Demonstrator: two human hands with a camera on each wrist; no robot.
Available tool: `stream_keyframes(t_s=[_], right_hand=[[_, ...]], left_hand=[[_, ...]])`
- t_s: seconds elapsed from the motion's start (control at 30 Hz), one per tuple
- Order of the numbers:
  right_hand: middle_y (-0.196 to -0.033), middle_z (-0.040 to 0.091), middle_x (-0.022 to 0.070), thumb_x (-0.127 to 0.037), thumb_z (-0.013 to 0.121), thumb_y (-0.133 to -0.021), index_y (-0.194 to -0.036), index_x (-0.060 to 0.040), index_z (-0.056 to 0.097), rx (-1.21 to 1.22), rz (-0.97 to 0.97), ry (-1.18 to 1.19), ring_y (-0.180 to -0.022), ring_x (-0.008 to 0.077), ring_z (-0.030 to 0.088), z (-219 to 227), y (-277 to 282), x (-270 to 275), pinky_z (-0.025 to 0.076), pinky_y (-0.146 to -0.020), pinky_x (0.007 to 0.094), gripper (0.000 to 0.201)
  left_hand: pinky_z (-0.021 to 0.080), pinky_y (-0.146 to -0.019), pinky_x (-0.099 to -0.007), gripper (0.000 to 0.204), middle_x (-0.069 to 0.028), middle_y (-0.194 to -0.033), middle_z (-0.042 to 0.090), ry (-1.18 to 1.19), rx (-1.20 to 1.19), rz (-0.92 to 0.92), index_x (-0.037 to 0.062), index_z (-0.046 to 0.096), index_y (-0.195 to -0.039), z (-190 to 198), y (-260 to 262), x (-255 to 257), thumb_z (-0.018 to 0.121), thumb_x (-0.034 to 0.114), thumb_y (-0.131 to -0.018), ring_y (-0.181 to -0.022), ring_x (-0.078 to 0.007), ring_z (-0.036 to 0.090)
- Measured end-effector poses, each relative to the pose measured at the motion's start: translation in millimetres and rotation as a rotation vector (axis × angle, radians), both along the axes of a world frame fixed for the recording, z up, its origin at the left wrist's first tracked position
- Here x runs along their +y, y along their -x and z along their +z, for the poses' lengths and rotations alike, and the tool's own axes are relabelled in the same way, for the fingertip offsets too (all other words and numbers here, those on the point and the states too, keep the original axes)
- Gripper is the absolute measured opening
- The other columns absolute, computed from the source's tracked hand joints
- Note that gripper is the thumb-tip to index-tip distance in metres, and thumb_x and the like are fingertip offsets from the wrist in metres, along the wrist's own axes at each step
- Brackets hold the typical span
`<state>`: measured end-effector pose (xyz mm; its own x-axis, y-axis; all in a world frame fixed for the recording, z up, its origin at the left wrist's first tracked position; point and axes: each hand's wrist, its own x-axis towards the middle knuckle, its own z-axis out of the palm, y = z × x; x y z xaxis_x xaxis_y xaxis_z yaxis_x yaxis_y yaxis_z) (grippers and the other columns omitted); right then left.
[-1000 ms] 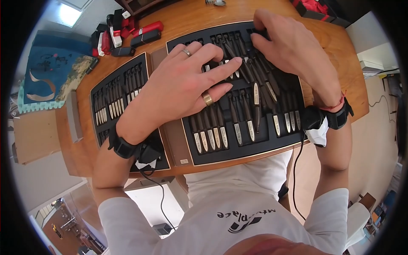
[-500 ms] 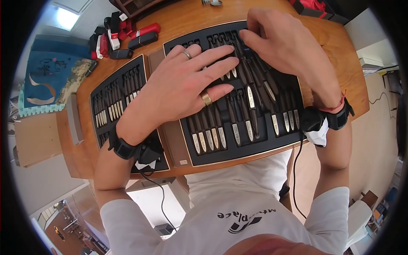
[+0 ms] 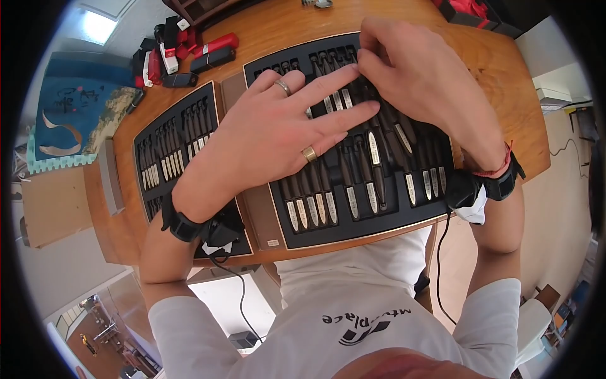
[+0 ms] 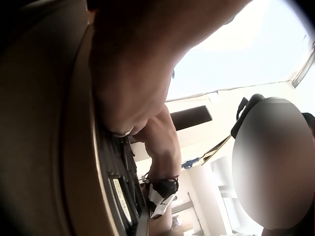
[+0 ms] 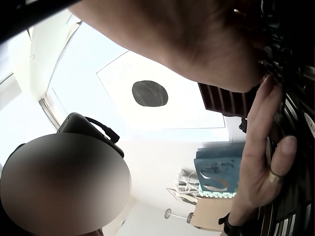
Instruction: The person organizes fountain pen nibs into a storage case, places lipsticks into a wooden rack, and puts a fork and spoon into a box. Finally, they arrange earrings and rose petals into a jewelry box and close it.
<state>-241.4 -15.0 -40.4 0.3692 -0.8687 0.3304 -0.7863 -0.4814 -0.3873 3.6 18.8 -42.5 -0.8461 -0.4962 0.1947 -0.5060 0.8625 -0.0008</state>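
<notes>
A brown-edged case stands spread in two halves, its dark right tray (image 3: pixel 303 234) holding rows of slim dark-handled pieces (image 3: pixel 317 199) with pale, printed ends. Over that tray lies my left hand (image 3: pixel 271 123), index and middle fingers stretched straight across the pieces and a ring on the thumb. My right hand (image 3: pixel 420 76) bends down at the tray's far side, thumb and index finger drawn close together beside the left index fingertip. Its fingertips are hidden, so I cannot tell what they pinch. One piece (image 3: pixel 375 151) lies across others near the middle, and several lie slanted under the right wrist.
The left tray (image 3: pixel 170 142) carries more such pieces in rows. Red and black small boxes (image 3: pixel 211 54) pile up at the back left. A blue printed bag (image 3: pixel 76 104) stands left of the table, a spoon (image 3: pixel 323 3) lies at the back, and a box with red cloth (image 3: pixel 470 12) sits back right.
My right hand has shifted left along the tray's far side, and its thumb and index have come closer together. My left fingers have stretched further right over the pieces.
</notes>
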Motion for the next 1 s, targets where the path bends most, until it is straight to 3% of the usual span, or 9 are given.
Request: stream_keyframes(t_s=[0.1,0.37,0.73,0.8,0.9,1.0], right_hand=[[-0.081,0.07,0.0209,-0.018,0.065,-0.096,-0.098,0.0016,0.065,-0.009,-0.005,0.009,-0.079,0.0416,0.07,-1,-1,-2,0.054,-0.072,0.0493,0.02],[-0.082,0.07,0.0211,-0.018,0.064,-0.097,-0.098,0.0019,0.065,-0.077,-0.038,-0.07,-0.079,0.0416,0.07,8,-5,3,0.054,-0.072,0.049,0.019],[-0.081,0.069,0.0212,-0.016,0.064,-0.097,-0.097,0.0021,0.065,-0.09,-0.038,-0.048,-0.079,0.0426,0.069,13,-3,5,0.053,-0.073,0.0497,0.018],[-0.087,0.068,0.0294,-0.014,0.06,-0.101,-0.102,0.0048,0.065,0.011,-0.019,-0.151,-0.089,0.0493,0.069,30,0,7,0.054,-0.078,0.0555,0.019],[-0.081,0.07,0.0214,-0.017,0.064,-0.097,-0.097,0.002,0.065,-0.06,-0.031,-0.015,-0.08,0.0432,0.069,9,-8,4,0.053,-0.073,0.0504,0.019],[-0.081,0.069,0.0218,-0.017,0.064,-0.097,-0.096,0.0019,0.065,-0.069,-0.029,-0.03,-0.08,0.0439,0.068,8,-7,4,0.053,-0.073,0.0512,0.019]], left_hand=[[0.046,-0.094,-0.0422,0.052,-0.004,-0.159,0.056,0.02,-0.029,0.002,0.0282,0.065,-0.149,-1,0,0,0.074,0.028,-0.098,-0.101,-0.0274,0.057],[0.046,-0.095,-0.0418,0.05,-0.0036,-0.152,0.062,-0.02,0.047,-0.007,0.012,0.066,-0.144,-4,-2,-3,0.076,0.024,-0.097,-0.102,-0.0271,0.059],[0.049,-0.097,-0.0437,0.042,-0.0056,-0.15,0.063,-0.052,0.065,0.009,0.0081,0.069,-0.133,-3,-1,-3,0.078,0.017,-0.093,-0.109,-0.03,0.063],[0.049,-0.096,-0.0438,0.042,-0.0064,-0.149,0.063,-0.055,0.066,0.013,0.0073,0.069,-0.132,-3,-2,-4,0.079,0.016,-0.093,-0.11,-0.0305,0.064],[0.051,-0.095,-0.0433,0.043,-0.0087,-0.147,0.063,-0.102,0.133,-0.001,0.0064,0.069,-0.132,-3,-4,-5,0.08,0.014,-0.091,-0.111,-0.0311,0.065],[0.052,-0.094,-0.0435,0.045,-0.0101,-0.144,0.064,-0.114,0.154,-0.005,0.0083,0.07,-0.132,-5,-4,-5,0.082,0.013,-0.09,-0.112,-0.0316,0.066]])
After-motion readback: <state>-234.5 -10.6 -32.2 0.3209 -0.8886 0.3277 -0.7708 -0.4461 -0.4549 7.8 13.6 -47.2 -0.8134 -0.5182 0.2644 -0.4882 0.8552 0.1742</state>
